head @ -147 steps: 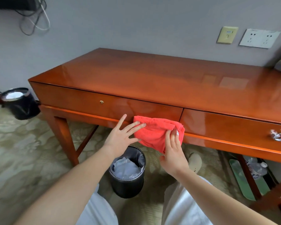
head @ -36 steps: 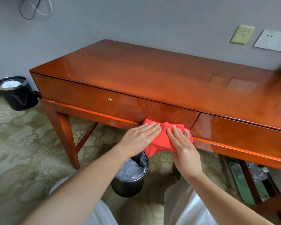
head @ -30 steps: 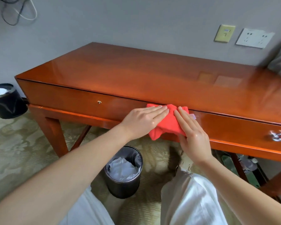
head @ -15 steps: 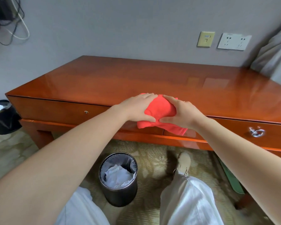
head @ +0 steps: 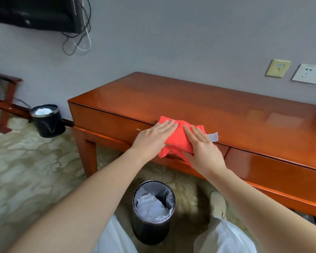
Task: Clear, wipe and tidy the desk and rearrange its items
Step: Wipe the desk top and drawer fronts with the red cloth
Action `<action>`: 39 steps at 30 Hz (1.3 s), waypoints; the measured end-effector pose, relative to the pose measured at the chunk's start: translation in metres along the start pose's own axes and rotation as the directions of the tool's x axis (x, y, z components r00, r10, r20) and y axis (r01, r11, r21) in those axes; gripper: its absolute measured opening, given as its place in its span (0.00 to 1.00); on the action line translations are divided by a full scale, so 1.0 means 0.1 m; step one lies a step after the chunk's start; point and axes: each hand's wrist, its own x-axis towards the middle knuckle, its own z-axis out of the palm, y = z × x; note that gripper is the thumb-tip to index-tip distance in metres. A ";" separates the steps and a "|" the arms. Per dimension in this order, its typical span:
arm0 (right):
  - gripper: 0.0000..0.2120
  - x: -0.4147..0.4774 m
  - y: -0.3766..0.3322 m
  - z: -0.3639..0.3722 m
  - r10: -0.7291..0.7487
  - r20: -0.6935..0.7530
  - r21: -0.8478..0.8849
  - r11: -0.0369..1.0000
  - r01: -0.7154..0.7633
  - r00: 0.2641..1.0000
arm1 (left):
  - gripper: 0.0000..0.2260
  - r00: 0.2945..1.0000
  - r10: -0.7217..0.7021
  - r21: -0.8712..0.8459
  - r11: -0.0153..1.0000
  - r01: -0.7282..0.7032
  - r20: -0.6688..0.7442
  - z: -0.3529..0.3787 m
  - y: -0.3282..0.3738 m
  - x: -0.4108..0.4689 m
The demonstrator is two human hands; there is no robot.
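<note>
A red cloth (head: 179, 137) with a grey tag lies draped over the front edge of the glossy wooden desk (head: 199, 105), hanging down over the drawer front. My left hand (head: 153, 138) lies flat on the cloth's left part, fingers straight. My right hand (head: 202, 148) lies flat on its right part, fingers straight, the thumb at the cloth's lower edge. Nothing else sits on the desk top.
A black bin (head: 153, 210) with white paper stands on the carpet below my hands, between my knees. A second black bin (head: 47, 120) stands by the wall at the left. Wall sockets (head: 310, 74) and a switch are above the desk; a dark screen (head: 35, 12) with cables hangs at the top left.
The cloth and both hands have gone from the drawer front up onto the desk's front edge. My fingers, curled over the cloth half a second ago, now lie flat. The view has swung left.
</note>
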 end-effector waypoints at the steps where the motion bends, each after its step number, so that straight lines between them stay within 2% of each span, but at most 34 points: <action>1: 0.37 0.08 -0.11 0.05 -0.032 0.029 -0.017 0.999 0.033 0.999 | 0.36 1.000 -0.029 0.011 1.000 0.029 0.001 -0.01 -0.13 -0.05; 5: 0.36 0.43 -0.43 0.22 -0.132 0.058 -0.072 0.988 0.136 0.990 | 0.37 0.995 -0.099 0.056 0.993 0.100 -0.030 -0.03 -0.58 -0.19; 9: 0.40 0.61 -0.64 0.40 -0.240 0.001 -0.158 0.959 0.237 0.971 | 0.38 0.983 -0.157 0.026 0.987 0.160 -0.093 0.00 -0.87 -0.35; 15: 0.46 0.94 -1.09 0.69 -0.427 0.024 -0.283 0.864 0.415 0.904 | 0.43 0.954 -0.255 0.032 0.964 0.263 -0.160 0.21 -1.43 -0.62; 18: 0.45 1.19 -1.34 0.85 -0.531 0.064 -0.350 0.781 0.518 0.845 | 0.48 0.928 -0.346 0.100 0.927 0.361 -0.139 0.40 -1.74 -0.79; 20: 0.46 1.37 -1.54 0.96 -0.563 0.155 -0.404 0.714 0.572 0.812 | 0.49 0.904 -0.416 0.120 0.897 0.425 -0.097 0.54 -1.89 -0.92; 23: 0.44 1.66 -1.88 1.14 -0.642 0.307 -0.487 0.529 0.695 0.703 | 0.49 0.844 -0.536 0.040 0.843 0.536 -0.018 0.72 -2.12 -1.10; 24: 0.43 1.76 -2.00 1.21 -0.654 0.342 -0.490 0.489 0.722 0.675 | 0.49 0.825 -0.565 0.008 0.825 0.565 -0.008 0.75 -2.20 -1.15; 26: 0.47 1.92 -2.26 1.30 -0.634 0.417 -0.497 0.441 0.747 0.651 | 0.49 0.805 -0.594 -0.025 0.805 0.593 -0.007 0.76 -2.40 -1.22; 29: 0.51 2.09 -2.54 1.54 -0.612 0.453 -0.492 0.435 0.755 0.648 | 0.48 0.801 -0.598 0.038 0.800 0.598 -0.020 0.72 -2.73 -1.35; 34: 0.44 2.23 -2.90 1.82 -0.589 0.476 -0.510 0.420 0.751 0.653 | 0.47 0.773 -0.634 0.169 0.766 0.620 0.038 0.57 -3.17 -1.42; 37: 0.36 2.27 -3.04 1.85 -0.589 0.462 -0.493 0.451 0.744 0.663 | 0.47 0.754 -0.657 0.147 0.748 0.647 0.027 0.49 -3.36 -1.37; 39: 0.35 2.25 -3.05 1.82 -0.593 0.475 -0.471 0.453 0.757 0.651 | 0.46 0.771 -0.637 0.140 0.766 0.628 0.027 0.47 -3.36 -1.37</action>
